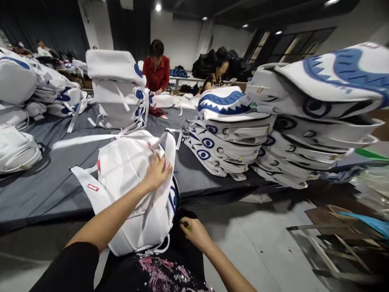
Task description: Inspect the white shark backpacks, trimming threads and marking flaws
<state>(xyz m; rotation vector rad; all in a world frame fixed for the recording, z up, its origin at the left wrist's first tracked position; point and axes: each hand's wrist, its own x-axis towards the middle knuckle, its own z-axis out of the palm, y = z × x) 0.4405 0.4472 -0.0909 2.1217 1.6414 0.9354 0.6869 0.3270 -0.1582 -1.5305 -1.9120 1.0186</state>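
A white backpack (pixel 121 162) leans at the table's near edge and over my lap, its strap side facing up. My left hand (pixel 158 172) is closed on one of its shoulder straps (pixel 165 184), near the top. The other shoulder strap (pixel 91 186), with a small red label, hangs out to the left. Blue printing shows along the bag's right side. Beside the bag's lower right, my right hand (pixel 193 232) is curled round a small dark and yellow-green object (pixel 186 224), mostly hidden in the fingers.
Stacked white backpacks with blue shark prints (pixel 227 134) stand to the right, with a taller stack (pixel 319 121) beyond. More bags (pixel 114 89) are piled at the back and left of the dark-covered table (pixel 60 162). A person in red (pixel 156 69) works across it.
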